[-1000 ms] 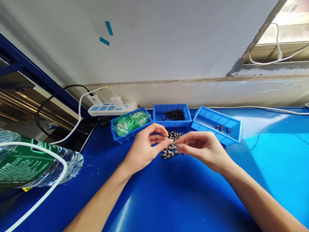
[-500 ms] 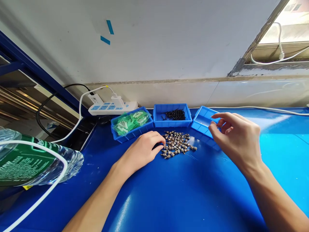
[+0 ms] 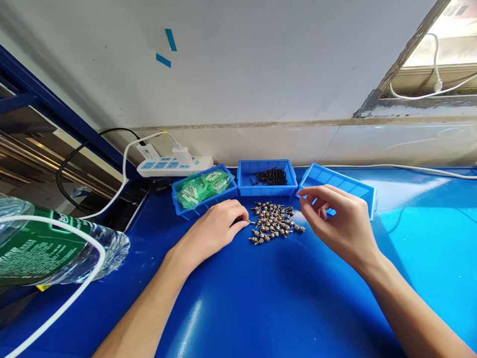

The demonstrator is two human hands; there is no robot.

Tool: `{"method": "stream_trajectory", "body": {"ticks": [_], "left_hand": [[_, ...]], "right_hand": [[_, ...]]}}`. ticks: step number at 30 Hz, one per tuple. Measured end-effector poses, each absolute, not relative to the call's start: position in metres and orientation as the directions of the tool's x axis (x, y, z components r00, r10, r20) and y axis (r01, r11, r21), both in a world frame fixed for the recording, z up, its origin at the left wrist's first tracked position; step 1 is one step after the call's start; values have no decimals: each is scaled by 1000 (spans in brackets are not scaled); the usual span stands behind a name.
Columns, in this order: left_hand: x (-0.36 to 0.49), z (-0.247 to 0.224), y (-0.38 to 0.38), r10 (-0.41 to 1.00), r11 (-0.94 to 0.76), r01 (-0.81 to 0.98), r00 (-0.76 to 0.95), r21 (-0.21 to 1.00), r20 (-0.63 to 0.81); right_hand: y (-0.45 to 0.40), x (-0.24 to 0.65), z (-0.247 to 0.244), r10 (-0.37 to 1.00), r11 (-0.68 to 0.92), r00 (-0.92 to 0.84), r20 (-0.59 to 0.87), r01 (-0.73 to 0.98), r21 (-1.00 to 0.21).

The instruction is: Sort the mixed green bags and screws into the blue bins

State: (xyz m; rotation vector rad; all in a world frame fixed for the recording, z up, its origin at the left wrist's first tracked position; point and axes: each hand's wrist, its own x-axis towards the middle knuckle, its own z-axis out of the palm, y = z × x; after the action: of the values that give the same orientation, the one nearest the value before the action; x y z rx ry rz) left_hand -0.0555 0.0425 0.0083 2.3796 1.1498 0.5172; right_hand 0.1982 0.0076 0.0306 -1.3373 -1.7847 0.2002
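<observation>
A pile of small metal screw-like fasteners [image 3: 274,222] lies on the blue table. At its left edge my left hand [image 3: 223,223] pinches one metal fastener [image 3: 252,222] between thumb and finger. My right hand [image 3: 333,214] hovers right of the pile, in front of the right blue bin [image 3: 354,190], its thumb and fingers apart and nothing visible between them. Behind the pile, the middle blue bin [image 3: 267,191] holds black screws [image 3: 272,176]. Green packets with pale pieces [image 3: 204,188] fill the left blue bin [image 3: 208,205].
A large bottle with a green label [image 3: 44,246] lies at the left, with a white cable [image 3: 91,283] crossing in front of it. The power strip [image 3: 175,166] stands behind the left bin. Along the back runs the wall [image 3: 261,74].
My right hand has moved left, from over the right bin towards the pile. My left hand has drawn slightly left, and a fastener now shows in its fingertips.
</observation>
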Motion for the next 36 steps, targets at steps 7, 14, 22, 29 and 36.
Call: {"method": "stream_trajectory", "body": {"ticks": [7,14,22,29,36], "left_hand": [[-44,20,35,807,-544,467,518,697,283],[-33,21,26,802,-533,333,492,778,339],[-41,16,29,764,-533,496,630,685,138],[-44,10,31,734,-526,554,679,646,16],[-46,13,33,747,-506,562,665,654,6]], "right_hand": [[3,183,28,943,326,-207,259,429,-843],[2,179,29,951,113,-305,56,173,-978],[6,190,33,979,197,-101,174,297,-934],[13,211,37,766,124,434,475,626,-770],[12,201,35,822,222,321,470,579,-784]]}}
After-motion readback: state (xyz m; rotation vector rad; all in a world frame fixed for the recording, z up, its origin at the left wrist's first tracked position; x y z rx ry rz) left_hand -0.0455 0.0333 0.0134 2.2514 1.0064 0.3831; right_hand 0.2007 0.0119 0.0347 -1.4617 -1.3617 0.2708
